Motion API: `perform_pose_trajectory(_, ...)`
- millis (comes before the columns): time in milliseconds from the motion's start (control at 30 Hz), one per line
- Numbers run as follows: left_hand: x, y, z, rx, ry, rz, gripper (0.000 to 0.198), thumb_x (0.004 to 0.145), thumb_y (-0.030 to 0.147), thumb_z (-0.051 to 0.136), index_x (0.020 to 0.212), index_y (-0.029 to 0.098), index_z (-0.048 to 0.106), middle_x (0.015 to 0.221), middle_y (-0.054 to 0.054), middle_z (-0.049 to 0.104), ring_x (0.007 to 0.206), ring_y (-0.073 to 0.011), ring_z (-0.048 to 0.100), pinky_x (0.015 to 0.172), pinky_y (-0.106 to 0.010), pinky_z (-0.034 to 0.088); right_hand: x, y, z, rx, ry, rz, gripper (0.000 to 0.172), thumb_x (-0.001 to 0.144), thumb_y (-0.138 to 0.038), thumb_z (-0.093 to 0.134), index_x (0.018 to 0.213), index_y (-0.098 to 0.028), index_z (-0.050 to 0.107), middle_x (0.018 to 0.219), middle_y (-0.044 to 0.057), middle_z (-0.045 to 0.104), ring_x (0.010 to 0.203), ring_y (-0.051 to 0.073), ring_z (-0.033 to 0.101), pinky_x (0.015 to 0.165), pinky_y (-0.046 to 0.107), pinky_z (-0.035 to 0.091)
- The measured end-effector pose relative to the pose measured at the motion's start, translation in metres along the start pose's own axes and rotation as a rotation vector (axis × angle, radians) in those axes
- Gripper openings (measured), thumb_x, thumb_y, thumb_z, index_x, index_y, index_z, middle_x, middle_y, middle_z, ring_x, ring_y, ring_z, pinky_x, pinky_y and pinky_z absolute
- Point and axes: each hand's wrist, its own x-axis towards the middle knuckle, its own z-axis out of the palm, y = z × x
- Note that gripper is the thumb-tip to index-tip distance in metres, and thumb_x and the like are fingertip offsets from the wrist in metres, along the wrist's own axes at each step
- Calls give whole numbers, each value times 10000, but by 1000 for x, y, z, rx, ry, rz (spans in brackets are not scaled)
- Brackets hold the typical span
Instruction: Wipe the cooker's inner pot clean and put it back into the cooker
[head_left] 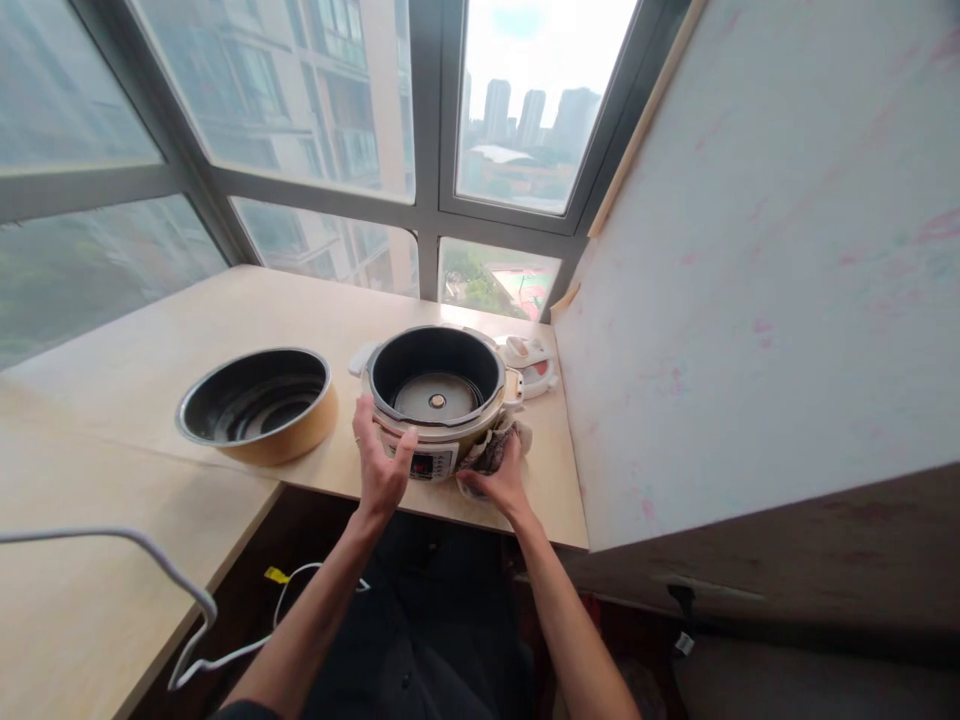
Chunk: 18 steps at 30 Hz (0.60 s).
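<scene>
Presently, in the head view, the electric pressure cooker (435,431) is set upright on the pale ledge (259,310) by the window, close to the front edge, with its heating plate (420,399) uncovered. The left hand (383,470) is placed at the cooker's front left, thumb and fingers spread apart near the control panel (433,464); how firmly it is pressed cannot be told. By the right hand (507,480), a patterned cloth (491,452) is clamped between thumb and fingers, against the cooker's right front side. Probably, this outer wall is being wiped. For good work, the cooker should be steadied from the left, so that it is not pulled toward the edge, and the cloth should be kept flat, with even pressure. Moisture should be kept away from the control panel and the heating plate. The inner pot (289,440) is well placed, apart at the left.
</scene>
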Motion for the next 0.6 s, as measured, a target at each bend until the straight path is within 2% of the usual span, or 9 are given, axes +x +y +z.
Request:
perform_pose_trajectory(67, 8, 5, 7, 42, 45, -52, 933, 847, 432, 708, 1592, 139, 228, 1653, -225, 217, 1553, -338, 208, 1266, -504, 190, 5, 3, 2, 6, -42, 37, 1108, 470, -491, 911, 1435, -271, 411, 1433, 107, 507, 1346, 328, 507, 1120, 493, 434)
perform_pose_trajectory(133, 17, 10, 13, 99, 72, -76, 1014, 782, 448, 770, 1583, 113, 247, 1648, -240, 217, 1556, -352, 188, 1271, -501, 169, 11, 4, 1, 5, -63, 81, 1056, 484, -481, 906, 1404, -266, 435, 1356, 91, 554, 1285, 320, 547, 1090, 484, 458)
perform_pose_trajectory(200, 23, 14, 18, 147, 89, -77, 1029, 739, 446, 801, 1568, 118, 287, 1643, -230, 241, 1555, -360, 190, 1273, -501, 157, 18, 5, -4, -1, -85, 110, 927, 487, -446, 903, 1306, -241, 520, 1249, 80, 609, 1195, 318, 587, 1028, 470, 496)
perform_pose_trajectory(267, 27, 16, 23, 171, 121, -69, 962, 748, 409, 785, 1555, 152, 331, 1638, -200, 279, 1548, -350, 220, 1272, -499, 169, 24, 3, -11, 23, -114, 112, 746, 528, -401, 875, 1194, -222, 591, 1142, 65, 654, 1089, 301, 622, 962, 449, 523)
perform_pose_trajectory(367, 30, 16, 29, 166, 192, -61, 836, 775, 275, 713, 1540, 182, 390, 1622, -162, 341, 1531, -331, 277, 1269, -492, 209, 28, -5, -21, 82, -105, 64, 569, 604, -332, 808, 1132, -217, 630, 1067, 40, 680, 992, 263, 638, 917, 416, 526)
perform_pose_trajectory(467, 38, 11, 33, 108, 251, -51, 783, 760, 159, 640, 1519, 173, 450, 1592, -143, 411, 1501, -318, 351, 1261, -483, 260, 31, -18, -23, 121, -36, 2, 420, 657, -288, 757, 1053, -216, 634, 963, 6, 658, 888, 222, 620, 820, 359, 525)
perform_pose_trajectory(533, 48, 5, 32, 52, 247, -53, 779, 750, 134, 627, 1512, 174, 470, 1579, -128, 444, 1480, -304, 395, 1253, -467, 293, 39, -23, -21, 141, 6, -58, 322, 692, -269, 728, 993, -217, 624, 934, -1, 635, 865, 206, 601, 804, 339, 516)
perform_pose_trajectory(600, 61, -2, 30, 19, 199, -60, 773, 738, 134, 637, 1498, 174, 495, 1566, -115, 471, 1472, -293, 413, 1254, -449, 298, 55, -21, -20, 165, 0, -136, 339, 690, -235, 703, 1020, -220, 628, 999, 10, 644, 929, 211, 602, 874, 351, 507)
